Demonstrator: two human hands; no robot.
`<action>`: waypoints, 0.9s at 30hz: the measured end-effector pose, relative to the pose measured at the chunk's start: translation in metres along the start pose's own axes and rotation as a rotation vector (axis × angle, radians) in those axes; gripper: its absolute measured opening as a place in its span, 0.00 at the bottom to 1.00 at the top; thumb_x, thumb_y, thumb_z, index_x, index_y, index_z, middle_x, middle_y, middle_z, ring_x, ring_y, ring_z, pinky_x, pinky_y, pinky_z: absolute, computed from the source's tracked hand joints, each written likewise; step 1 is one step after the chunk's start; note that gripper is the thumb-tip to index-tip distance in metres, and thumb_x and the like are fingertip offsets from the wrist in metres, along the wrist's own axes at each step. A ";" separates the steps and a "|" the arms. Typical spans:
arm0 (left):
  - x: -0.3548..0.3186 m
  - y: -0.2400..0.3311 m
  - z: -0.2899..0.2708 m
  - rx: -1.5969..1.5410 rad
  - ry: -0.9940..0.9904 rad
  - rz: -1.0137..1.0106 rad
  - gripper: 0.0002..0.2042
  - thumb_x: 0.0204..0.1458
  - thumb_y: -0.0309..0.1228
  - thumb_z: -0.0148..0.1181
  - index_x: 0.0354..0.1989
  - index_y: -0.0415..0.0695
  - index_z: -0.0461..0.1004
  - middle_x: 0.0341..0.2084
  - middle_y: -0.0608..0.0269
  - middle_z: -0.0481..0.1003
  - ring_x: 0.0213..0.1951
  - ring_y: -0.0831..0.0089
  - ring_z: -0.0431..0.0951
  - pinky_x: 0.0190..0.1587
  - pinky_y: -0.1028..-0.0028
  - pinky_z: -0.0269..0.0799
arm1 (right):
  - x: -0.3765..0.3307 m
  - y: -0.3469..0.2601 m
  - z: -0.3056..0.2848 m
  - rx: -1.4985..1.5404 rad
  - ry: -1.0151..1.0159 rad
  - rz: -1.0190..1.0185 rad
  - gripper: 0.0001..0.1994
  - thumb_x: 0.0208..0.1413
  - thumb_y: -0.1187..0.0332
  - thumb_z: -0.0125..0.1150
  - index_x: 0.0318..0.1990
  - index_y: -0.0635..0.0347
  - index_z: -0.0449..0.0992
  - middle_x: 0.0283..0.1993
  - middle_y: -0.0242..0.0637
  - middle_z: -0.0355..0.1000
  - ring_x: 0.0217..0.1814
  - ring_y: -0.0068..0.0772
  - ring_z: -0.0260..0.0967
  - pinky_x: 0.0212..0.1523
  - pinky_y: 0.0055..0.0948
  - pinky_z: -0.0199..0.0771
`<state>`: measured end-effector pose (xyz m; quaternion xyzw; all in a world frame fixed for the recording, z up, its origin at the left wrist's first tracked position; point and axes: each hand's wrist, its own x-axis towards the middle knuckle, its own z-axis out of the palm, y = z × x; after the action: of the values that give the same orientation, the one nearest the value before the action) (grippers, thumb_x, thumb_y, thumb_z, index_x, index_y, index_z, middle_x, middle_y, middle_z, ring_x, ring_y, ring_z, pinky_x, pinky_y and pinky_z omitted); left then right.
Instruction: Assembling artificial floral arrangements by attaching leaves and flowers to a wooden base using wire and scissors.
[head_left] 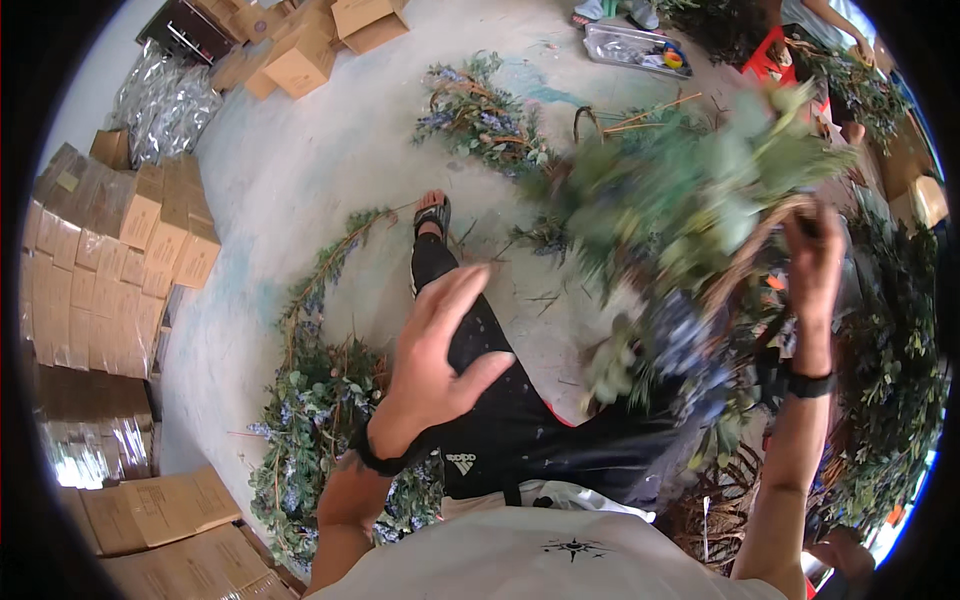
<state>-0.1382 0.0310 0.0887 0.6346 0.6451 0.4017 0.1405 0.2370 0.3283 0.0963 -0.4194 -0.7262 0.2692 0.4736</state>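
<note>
Head view shows our right hand (815,262) gripping a leafy green wreath (690,190) by its brown twigs (757,238), up in front on our right side. Our left hand (428,368) holds nothing, fingers apart. We think the wreath is light. Its soft leaves may pull off, so the stiffer twigs are best to hold.

Concrete floor (270,170), pale, blue-green stains. On it: blue-flowered greenery (300,400), left; similar sprays (490,120) farther off; clear tray (625,61).
</note>
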 end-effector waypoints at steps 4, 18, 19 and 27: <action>-0.054 -0.036 -0.018 0.042 0.073 -0.240 0.33 0.49 0.25 0.71 0.68 0.39 0.73 0.61 0.49 0.77 0.60 0.58 0.79 0.59 0.62 0.77 | 0.035 0.000 -0.030 -0.107 0.359 -0.133 0.10 0.66 0.74 0.69 0.53 0.64 0.82 0.46 0.31 0.82 0.48 0.22 0.76 0.54 0.26 0.77; -0.061 -0.020 -0.008 -0.004 -0.016 -0.451 0.29 0.51 0.27 0.74 0.64 0.39 0.77 0.58 0.50 0.79 0.56 0.57 0.81 0.54 0.65 0.79 | 0.150 0.053 0.057 -0.293 0.995 0.024 0.22 0.55 0.48 0.79 0.49 0.54 0.86 0.49 0.35 0.84 0.52 0.39 0.81 0.59 0.37 0.76; -0.066 -0.026 -0.006 0.048 -0.031 -0.399 0.29 0.52 0.26 0.73 0.65 0.40 0.76 0.58 0.50 0.78 0.56 0.58 0.81 0.56 0.63 0.79 | 0.151 0.052 0.061 -0.284 0.952 -0.006 0.22 0.55 0.49 0.78 0.47 0.55 0.86 0.47 0.37 0.85 0.51 0.41 0.82 0.58 0.39 0.76; -0.059 -0.027 0.021 0.048 -0.096 -0.352 0.28 0.53 0.28 0.74 0.64 0.41 0.76 0.60 0.50 0.77 0.57 0.54 0.80 0.58 0.60 0.78 | 0.168 0.030 0.110 0.063 0.891 -0.291 0.17 0.56 0.63 0.81 0.43 0.67 0.84 0.40 0.41 0.83 0.43 0.33 0.79 0.48 0.32 0.78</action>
<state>-0.1335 -0.0134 0.0373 0.5334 0.7483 0.3245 0.2240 0.1137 0.4891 0.1054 -0.3731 -0.4950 0.0157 0.7846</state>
